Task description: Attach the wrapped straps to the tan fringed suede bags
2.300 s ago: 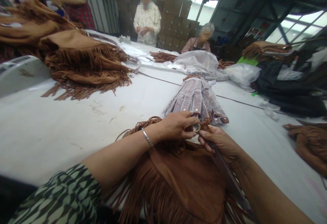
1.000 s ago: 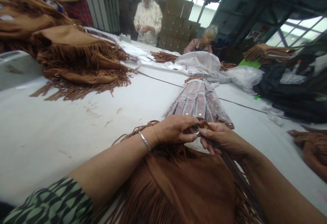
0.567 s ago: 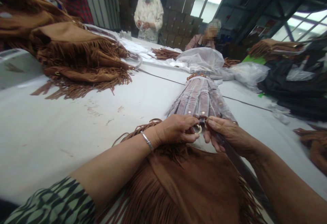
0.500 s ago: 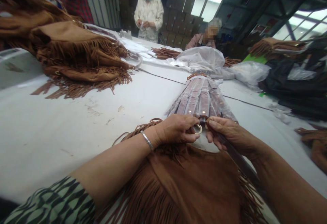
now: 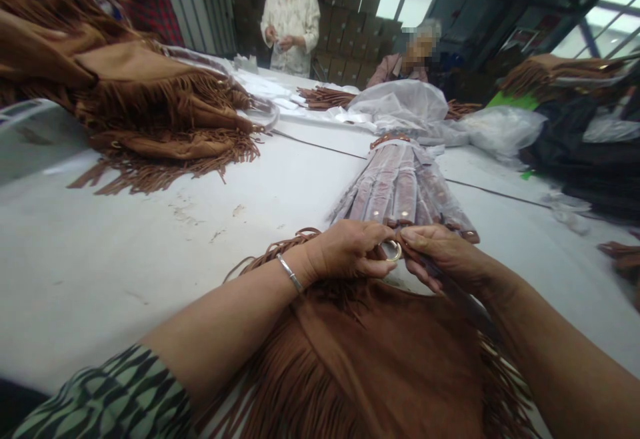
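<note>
A brown suede fringed bag [image 5: 380, 365] lies on the white table [image 5: 125, 239] right in front of me. My left hand [image 5: 350, 250] pinches the bag's gold metal ring [image 5: 393, 250] at its top corner. My right hand [image 5: 440, 255] meets it from the right, gripping the end of a brown strap [image 5: 463, 299] that runs back under my right forearm. Just beyond my hands lies a bundle of plastic-wrapped brown straps [image 5: 400, 189], fanned out toward me.
A heap of brown fringed bags [image 5: 145, 112] sits at the left. Crumpled clear plastic bags [image 5: 400, 109] lie past the strap bundle. Dark bags [image 5: 585, 159] and more fringed pieces fill the right. Three other people stand or sit at the table's far end.
My hands stay together at the ring, the right one having shifted its hold on the strap end closer to it. The view has tilted slightly downward.
</note>
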### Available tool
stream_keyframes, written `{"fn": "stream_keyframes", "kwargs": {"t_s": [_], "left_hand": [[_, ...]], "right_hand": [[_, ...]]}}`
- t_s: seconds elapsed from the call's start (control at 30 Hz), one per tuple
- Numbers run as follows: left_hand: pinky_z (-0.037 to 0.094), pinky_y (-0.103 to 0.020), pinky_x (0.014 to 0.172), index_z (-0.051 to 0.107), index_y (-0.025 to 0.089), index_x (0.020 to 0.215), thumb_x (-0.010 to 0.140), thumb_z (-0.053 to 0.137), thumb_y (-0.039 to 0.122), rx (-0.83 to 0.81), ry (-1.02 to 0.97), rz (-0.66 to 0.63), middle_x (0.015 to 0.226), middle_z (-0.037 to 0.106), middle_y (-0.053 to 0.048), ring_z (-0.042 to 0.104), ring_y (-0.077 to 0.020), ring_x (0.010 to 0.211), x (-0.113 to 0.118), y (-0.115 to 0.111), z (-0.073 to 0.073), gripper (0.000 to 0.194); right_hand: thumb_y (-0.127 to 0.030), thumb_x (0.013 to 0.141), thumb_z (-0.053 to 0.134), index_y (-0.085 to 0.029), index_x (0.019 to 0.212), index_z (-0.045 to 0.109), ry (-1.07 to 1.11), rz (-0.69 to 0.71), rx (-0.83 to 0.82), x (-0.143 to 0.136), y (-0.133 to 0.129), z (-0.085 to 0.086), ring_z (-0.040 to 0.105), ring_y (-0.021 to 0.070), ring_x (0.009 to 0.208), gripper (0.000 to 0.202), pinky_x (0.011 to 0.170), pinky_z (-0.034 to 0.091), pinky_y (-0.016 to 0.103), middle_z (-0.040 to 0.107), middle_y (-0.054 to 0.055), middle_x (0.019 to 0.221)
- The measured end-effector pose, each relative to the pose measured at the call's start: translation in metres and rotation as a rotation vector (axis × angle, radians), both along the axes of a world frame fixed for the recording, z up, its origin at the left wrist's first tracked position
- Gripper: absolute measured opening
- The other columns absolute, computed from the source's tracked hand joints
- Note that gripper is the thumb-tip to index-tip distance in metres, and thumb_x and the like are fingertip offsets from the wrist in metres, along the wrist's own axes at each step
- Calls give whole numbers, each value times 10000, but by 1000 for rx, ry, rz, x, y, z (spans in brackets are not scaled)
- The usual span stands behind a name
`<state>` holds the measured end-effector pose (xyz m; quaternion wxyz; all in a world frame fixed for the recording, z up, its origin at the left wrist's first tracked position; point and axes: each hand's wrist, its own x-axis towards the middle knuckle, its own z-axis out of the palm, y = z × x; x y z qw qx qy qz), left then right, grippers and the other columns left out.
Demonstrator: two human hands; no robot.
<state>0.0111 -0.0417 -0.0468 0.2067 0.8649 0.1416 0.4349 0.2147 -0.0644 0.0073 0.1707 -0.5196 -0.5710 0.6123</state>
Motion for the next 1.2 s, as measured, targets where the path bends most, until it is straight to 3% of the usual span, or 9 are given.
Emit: {"fn": "stream_keyframes", "kwargs": {"t_s": [0.2,0.4,0.6,0.73,0.83,0.93,1.03,1.2], "left_hand": [[495,-185,654,622,83,1018,812,593,233,-23,11,-56,776,692,-40,631,-104,660,-2,0,2,257],[491,-192,703,617,90,1047,837,580,278,-96,46,-81,826,689,-48,633,-111,719,-5,1,3,285],[492,-222,789,606,99,1079,846,572,315,-85,82,-61,940,694,-87,647,-145,845,-5,3,1,320],[489,-225,804,580,106,1159,856,570,318,-106,74,-25,979,689,-95,645,-144,864,-4,8,-6,370],[486,-221,772,591,114,1136,858,572,338,-101,84,-55,935,678,-84,631,-136,819,-3,5,-3,358],[486,-241,738,591,150,1099,844,564,303,-64,161,-6,888,651,-59,603,-145,793,0,-9,10,299],[493,-246,704,584,193,1055,835,527,248,-70,239,48,872,644,-30,598,-147,780,3,-19,18,233],[537,-279,617,615,338,998,807,520,360,-84,234,-59,866,683,44,633,-182,720,7,-12,13,214]], "right_hand": [[-563,865,537,-170,626,442,27,106,20,3,3,7,339,44,273,469,294,202,157,453,-42,382],[-573,773,646,-165,619,494,-17,223,-98,-1,14,24,319,43,276,462,300,160,177,424,-51,382],[-619,753,629,-167,722,556,-86,151,-134,-6,-6,19,425,80,290,458,304,282,177,535,-11,433],[-669,813,500,-178,768,524,-160,-12,72,-13,-29,7,432,73,303,493,317,322,164,548,-20,451],[-626,863,442,-179,772,497,-273,20,198,-12,-33,8,445,66,320,460,326,330,152,534,-37,469],[-566,902,395,-174,768,481,-250,191,69,-6,-28,25,414,50,313,423,336,337,143,481,-70,464],[-495,882,499,-147,747,567,-281,291,-32,1,-16,45,424,56,330,379,362,371,154,480,-68,440],[-380,850,601,-138,682,605,-322,425,-235,5,12,58,420,74,328,294,322,317,163,505,-50,424]]}}
